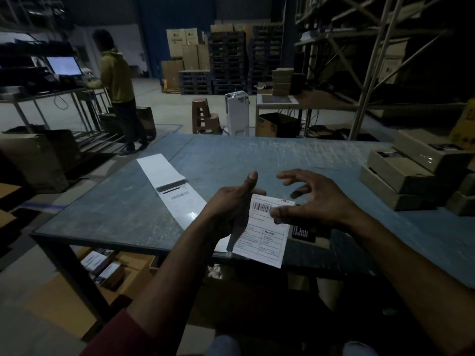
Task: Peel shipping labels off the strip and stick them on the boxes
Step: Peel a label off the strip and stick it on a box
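Beneath our fingers spreads the blue table [257, 155], which we use as the work surface, so everything for the job lies within reach of both hands. Off beyond the right fingertips, well apart from them, sit the stacked boxes [401, 176], parked at the table's right edge where, we judge, they wait for labelling. Out past the left thumb runs the label strip [177, 194], laid flat and long so that a label can be pulled off its end; one printed label remains on it near the fold. Between our two hands hangs the peeled label [262, 235], lifted clear of the table and drooping over the near edge (a loose sheet is easier to aim that way, we reckon). Our left hand [226, 209] appears to hold the label's left edge, thumb raised straight, though the gripping fingers are hidden behind the palm. Our right hand [316, 199] has its fingers spread and relaxed, only the thumb touching the label by the barcode, probably steadying it. Under the right thumb lies a small dark card [303, 233], hard to identify.
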A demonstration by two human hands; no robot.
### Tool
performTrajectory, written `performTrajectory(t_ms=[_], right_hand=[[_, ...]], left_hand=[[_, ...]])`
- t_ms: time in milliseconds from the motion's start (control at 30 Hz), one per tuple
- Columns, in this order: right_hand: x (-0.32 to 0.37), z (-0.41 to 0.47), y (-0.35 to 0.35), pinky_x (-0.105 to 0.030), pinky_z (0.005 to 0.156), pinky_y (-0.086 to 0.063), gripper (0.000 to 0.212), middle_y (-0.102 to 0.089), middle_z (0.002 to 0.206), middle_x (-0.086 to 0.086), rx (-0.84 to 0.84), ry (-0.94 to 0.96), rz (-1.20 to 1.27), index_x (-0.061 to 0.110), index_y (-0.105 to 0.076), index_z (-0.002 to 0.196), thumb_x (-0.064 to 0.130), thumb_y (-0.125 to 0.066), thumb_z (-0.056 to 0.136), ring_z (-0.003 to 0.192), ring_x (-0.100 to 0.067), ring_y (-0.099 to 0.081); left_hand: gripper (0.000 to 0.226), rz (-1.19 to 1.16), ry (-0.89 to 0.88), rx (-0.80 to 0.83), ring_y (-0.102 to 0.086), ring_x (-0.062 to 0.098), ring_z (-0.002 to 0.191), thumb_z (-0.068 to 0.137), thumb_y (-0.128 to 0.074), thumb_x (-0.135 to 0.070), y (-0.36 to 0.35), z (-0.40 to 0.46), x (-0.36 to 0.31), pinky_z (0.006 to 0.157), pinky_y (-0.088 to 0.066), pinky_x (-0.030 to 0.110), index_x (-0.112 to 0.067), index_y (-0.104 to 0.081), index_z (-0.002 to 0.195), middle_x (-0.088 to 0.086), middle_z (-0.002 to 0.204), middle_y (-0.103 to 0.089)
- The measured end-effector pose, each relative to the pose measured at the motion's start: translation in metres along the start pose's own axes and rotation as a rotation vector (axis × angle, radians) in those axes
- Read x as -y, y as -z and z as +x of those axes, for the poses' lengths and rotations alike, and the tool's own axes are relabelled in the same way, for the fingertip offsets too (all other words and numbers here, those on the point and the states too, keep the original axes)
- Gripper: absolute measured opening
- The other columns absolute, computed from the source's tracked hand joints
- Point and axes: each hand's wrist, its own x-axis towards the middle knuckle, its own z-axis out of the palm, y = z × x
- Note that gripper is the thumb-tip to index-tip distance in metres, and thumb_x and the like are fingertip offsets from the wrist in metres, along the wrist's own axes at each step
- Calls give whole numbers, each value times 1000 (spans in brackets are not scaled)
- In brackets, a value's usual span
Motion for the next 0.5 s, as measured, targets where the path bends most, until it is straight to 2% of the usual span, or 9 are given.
performTrajectory(t_ms=[100, 167, 200, 233, 267, 333, 400, 467, 500], right_hand=[[-3, -1, -1, -31, 85, -54, 95, -63, 128, 10, -86, 39, -133, 38, -61, 137, 89, -66, 57, 108, -12, -63], [-5, -4, 3, -35, 96, -50, 99, -58, 137, 10, -82, 78, -215, 39, -58, 141, 96, -61, 61, 120, -12, -57], [-7, -6, 6, -40, 104, -48, 103, -54, 144, 10, -37, 109, -260, 42, -54, 144, 98, -60, 58, 129, -13, -51], [-9, -9, 11, -47, 111, -44, 109, -47, 152, 9, 26, 147, -305, 45, -48, 148, 99, -61, 55, 138, -15, -44], [-11, -11, 15, -52, 118, -37, 117, -38, 159, 9, 88, 183, -358, 48, -40, 152, 100, -63, 50, 146, -17, -34], [-13, -14, 21, -52, 126, -21, 131, -19, 168, 12, 178, 235, -544, 52, -16, 158, 101, -64, 46, 155, -16, -13], [-15, -13, 20, -48, 128, -17, 133, -11, 171, 12, 211, 286, -720, 51, -3, 160, 82, -80, 57, 158, -18, -8], [-21, -10, 14, -44, 121, -34, 122, -24, 169, 10, 191, 357, -728, 46, -12, 162, 49, -89, 68, 153, -19, -26], [-26, -8, 14, -42, 114, -43, 116, -32, 165, 11, 174, 372, -654, 45, -20, 161, 40, -90, 69, 148, -18, -37]], left_hand=[[69, 48, 23, -1, -74, 12, 59, 95, -51, -70, -1, -1, 1, 49, -55, 20, -7, -78, 104, 6, 75, -79], [72, 39, 47, 5, -66, 9, 43, 95, -48, -71, 2, -2, 4, 44, -50, 16, -4, -72, 87, 3, 55, -72], [80, 13, 96, 18, -69, 13, 49, 88, -51, -78, 2, 1, 5, 59, -55, 15, -1, -71, 87, 7, 61, -74], [93, -31, 140, 13, -74, 22, 65, 74, -56, -89, 3, 1, 4, 86, -61, 32, 1, -72, 94, 12, 78, -79], [107, -58, 176, 4, -73, 31, 82, 58, -61, -98, 6, 4, 7, 94, -58, 47, 0, -74, 100, 16, 97, -79], [122, -85, 202, -16, -69, 39, 102, 37, -64, -104, 13, 19, 19, 96, -53, 53, -5, -74, 106, 16, 116, -74], [122, -115, 210, 21, -69, 38, 108, 34, -67, -102, 17, 20, 19, 86, -59, 45, -5, -73, 108, 16, 122, -72], [113, -137, 213, 51, -69, 37, 114, 43, -71, -97, 12, 11, 4, 90, -61, 50, -8, -73, 113, 16, 127, -72], [102, -162, 207, 75, -70, 39, 116, 56, -70, -93, 11, 4, -3, 93, -60, 55, -11, -73, 118, 18, 126, -72]])
